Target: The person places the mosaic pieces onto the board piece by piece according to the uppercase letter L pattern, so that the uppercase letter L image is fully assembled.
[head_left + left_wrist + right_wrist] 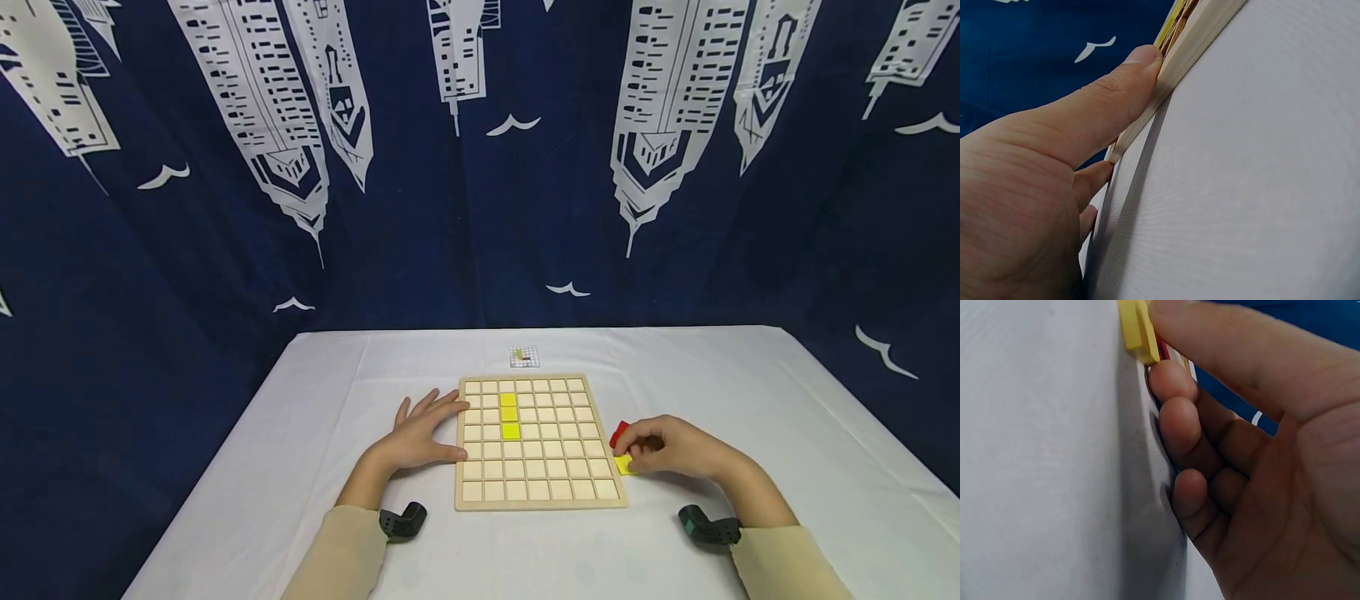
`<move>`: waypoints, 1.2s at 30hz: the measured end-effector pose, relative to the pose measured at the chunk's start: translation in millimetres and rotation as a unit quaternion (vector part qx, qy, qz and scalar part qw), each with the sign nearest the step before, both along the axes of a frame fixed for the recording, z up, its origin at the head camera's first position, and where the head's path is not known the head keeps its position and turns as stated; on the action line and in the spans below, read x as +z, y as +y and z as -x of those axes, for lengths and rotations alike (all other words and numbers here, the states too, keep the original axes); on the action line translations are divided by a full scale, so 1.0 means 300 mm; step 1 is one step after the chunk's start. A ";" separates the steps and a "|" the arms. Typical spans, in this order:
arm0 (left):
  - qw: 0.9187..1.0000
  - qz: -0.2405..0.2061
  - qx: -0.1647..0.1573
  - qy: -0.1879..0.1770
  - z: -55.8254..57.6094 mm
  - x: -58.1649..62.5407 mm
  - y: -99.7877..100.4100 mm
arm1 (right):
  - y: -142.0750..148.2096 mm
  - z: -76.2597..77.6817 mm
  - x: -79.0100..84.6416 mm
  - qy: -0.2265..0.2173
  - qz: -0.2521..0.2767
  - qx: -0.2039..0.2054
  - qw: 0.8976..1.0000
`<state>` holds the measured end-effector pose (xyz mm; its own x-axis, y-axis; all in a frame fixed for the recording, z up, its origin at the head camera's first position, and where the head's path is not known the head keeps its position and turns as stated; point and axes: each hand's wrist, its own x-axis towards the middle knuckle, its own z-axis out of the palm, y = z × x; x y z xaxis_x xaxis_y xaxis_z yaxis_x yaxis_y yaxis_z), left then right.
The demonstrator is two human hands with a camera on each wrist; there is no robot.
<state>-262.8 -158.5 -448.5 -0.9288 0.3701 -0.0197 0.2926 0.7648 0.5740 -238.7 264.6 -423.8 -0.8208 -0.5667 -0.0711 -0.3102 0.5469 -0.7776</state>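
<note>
A square wooden grid board (542, 503) lies on the table, with three yellow tiles (510, 414) in one column of its upper part. My left hand (417, 438) rests with spread fingers along the board's left edge; in the left wrist view the thumb (1116, 94) presses against the wooden side. Beyond the board's right edge, my right hand (678, 447) has its fingers curled at the loose tiles. Its thumb and fingertips pinch at a yellow tile (1147, 337), partly hidden by the thumb. Close beside it lies a red tile (618, 433), partly covered by the fingers.
A small printed grid card (524, 357) with a coloured pattern lies behind the board. White cloth covers the table (360, 383). A dark blue curtain (465, 208) with white building prints hangs at the table's back. Black bands (711, 527) sit on both wrists.
</note>
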 end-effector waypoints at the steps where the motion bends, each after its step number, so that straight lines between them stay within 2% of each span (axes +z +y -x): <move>1: 1.000 -0.001 0.000 0.001 0.000 0.001 0.000 | 0.001 0.000 -0.001 0.000 -0.002 0.002 1.000; 10: 1.000 0.002 0.003 0.001 0.001 0.002 0.001 | 0.002 -0.001 -0.007 0.017 -0.014 0.024 0.999; 24: 1.000 0.005 0.000 0.002 0.001 0.000 0.001 | 0.005 -0.003 -0.018 0.043 -0.020 0.025 0.999; 36: 1.000 0.000 -0.001 -0.002 -0.005 0.005 -0.001 | 0.005 0.003 -0.013 0.048 -0.007 0.035 0.998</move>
